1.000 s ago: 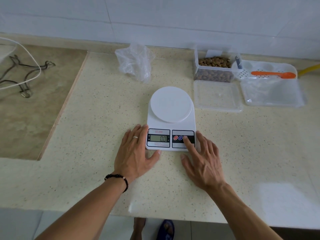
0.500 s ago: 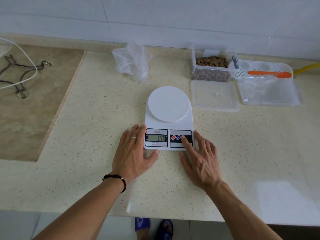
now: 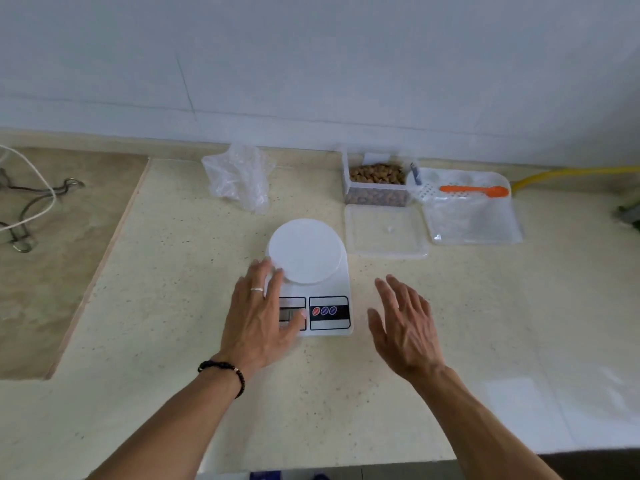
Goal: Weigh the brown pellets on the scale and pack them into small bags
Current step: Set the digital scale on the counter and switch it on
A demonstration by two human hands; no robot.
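Note:
A white digital scale (image 3: 313, 271) with a round bare platform sits in the middle of the counter. My left hand (image 3: 258, 317) lies flat over the scale's left side, thumb across the display and fingertips at the platform's rim. My right hand (image 3: 403, 323) hovers open to the right of the scale, apart from it. Brown pellets (image 3: 377, 174) fill a clear plastic box (image 3: 376, 195) at the back. A crumpled heap of small clear bags (image 3: 239, 180) lies at the back, left of the box.
The box's clear lid (image 3: 386, 233) lies flat right of the scale. A white tray (image 3: 471, 213) holds an orange spoon (image 3: 474, 190) and clear plastic. A yellow hose (image 3: 568, 173) runs along the wall. Metal hangers and a white cord (image 3: 27, 202) lie on the brown surface at left.
My right hand lifted off the scale's buttons and moved to the right. My left hand slid forward onto the scale, covering the display. The camera tilted up.

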